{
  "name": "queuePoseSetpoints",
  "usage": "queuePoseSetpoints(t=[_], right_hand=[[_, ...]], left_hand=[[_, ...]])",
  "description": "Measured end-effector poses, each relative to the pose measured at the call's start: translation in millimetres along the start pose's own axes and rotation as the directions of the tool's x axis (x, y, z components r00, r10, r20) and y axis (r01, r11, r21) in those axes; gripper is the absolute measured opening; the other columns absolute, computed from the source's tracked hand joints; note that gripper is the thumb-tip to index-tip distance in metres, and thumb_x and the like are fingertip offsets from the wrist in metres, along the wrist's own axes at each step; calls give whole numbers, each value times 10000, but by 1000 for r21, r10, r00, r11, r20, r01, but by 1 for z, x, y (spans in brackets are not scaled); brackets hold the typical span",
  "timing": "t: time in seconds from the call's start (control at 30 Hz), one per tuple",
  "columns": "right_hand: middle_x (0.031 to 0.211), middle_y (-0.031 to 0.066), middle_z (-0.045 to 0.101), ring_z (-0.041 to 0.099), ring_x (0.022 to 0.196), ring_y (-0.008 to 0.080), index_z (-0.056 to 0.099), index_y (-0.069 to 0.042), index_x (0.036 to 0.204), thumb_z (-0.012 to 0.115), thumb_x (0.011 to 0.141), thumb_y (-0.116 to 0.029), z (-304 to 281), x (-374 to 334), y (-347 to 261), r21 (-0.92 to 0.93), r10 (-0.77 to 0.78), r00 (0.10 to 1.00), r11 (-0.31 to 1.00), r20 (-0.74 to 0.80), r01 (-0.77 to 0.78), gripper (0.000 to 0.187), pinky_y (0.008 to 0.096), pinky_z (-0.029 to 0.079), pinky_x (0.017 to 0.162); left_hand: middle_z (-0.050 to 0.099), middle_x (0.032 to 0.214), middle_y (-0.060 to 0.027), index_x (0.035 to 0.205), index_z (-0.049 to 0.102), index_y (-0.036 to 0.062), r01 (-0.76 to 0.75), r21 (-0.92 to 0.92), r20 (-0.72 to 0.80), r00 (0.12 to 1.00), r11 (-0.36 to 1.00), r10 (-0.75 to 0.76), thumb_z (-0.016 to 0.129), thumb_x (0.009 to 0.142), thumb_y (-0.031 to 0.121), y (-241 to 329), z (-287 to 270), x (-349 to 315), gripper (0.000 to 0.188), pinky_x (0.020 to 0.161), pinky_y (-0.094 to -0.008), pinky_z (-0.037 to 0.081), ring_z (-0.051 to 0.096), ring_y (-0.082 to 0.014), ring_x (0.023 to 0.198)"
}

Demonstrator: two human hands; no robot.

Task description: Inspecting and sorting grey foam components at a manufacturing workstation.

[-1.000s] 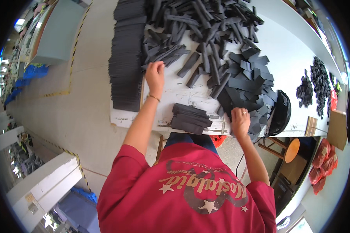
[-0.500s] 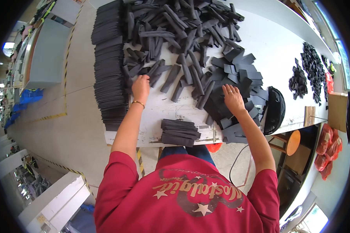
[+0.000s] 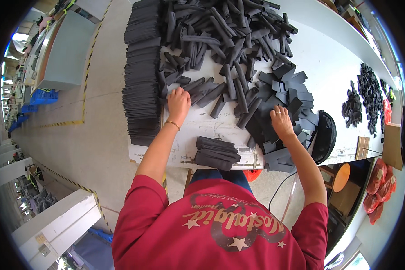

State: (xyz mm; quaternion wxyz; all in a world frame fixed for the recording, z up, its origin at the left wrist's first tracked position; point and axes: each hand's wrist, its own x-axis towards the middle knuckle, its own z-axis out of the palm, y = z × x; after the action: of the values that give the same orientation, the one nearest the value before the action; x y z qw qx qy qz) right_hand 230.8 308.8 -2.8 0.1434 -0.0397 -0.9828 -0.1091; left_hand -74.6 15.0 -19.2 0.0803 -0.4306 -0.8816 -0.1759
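Observation:
My left hand [image 3: 179, 104] is closed at the near left end of a group of folded dark grey fabric strips [image 3: 210, 93]. Its fingertips point down, and what they hold is hidden. On the right, my right hand [image 3: 281, 120] rests on a spread pile of flat dark grey pieces [image 3: 294, 91]. Its fingers are bent and drawn together on one of these pieces. Close to the table edge in front of me lies a small stack of dark strips [image 3: 217, 153]. A heap of rolled or folded dark strips [image 3: 220, 31] covers the far middle.
A long, tightly packed row of dark pieces [image 3: 142, 76] runs along the left side of the white table [image 3: 189, 128]. A black mesh-like item [image 3: 325, 137] stands right of the flat pile. Dark clusters [image 3: 369, 96] lie far right. Beyond the right edge is an orange-brown stool [image 3: 341, 177].
The view has shifted slightly. The strips beside my left hand have turned and lie more slanted and bunched. My right hand's fingers have curled in on the flat pile.

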Motion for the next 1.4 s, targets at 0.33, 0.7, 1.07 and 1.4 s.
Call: queuePoseSetpoints(t=[0.33,0.7,1.07,1.4], right_hand=[[884,173,470,478,831,371,452,1,827,704,762,-59,-104,35,-70,681,361,904,604,229,-414,267,445,413,737],[781,6,433,415,699,110,585,-21,1138,737,798,-93,-135,51,-148,878,553,703,-116,446,-465,380,262,370,631],[741,1,572,481,682,78,657,6,887,700,860,-95,-138,75,-166,950,644,731,23,224,-312,113,246,395,613],[729,-76,459,439,677,29,663,-26,922,704,856,-85,-155,70,-159,920,650,656,-209,384,-331,97,204,353,579]], left_hand=[[595,973,-203,1141,413,-44,526,-836,535,717,-157,-447,588,892,34,39,-54,-9,315,720,-394,617,675,-278,733],[654,902,-59,1071,596,47,502,-715,683,649,-486,-335,745,781,24,82,-69,-39,327,698,-298,556,644,-175,794],[662,886,0,967,656,99,411,-675,690,646,-612,-327,732,839,129,125,-92,-58,152,676,-268,504,613,-124,765],[664,1022,-187,1081,518,26,230,-768,515,776,-598,-363,615,935,152,144,-112,-52,216,862,-442,571,677,-309,969]])
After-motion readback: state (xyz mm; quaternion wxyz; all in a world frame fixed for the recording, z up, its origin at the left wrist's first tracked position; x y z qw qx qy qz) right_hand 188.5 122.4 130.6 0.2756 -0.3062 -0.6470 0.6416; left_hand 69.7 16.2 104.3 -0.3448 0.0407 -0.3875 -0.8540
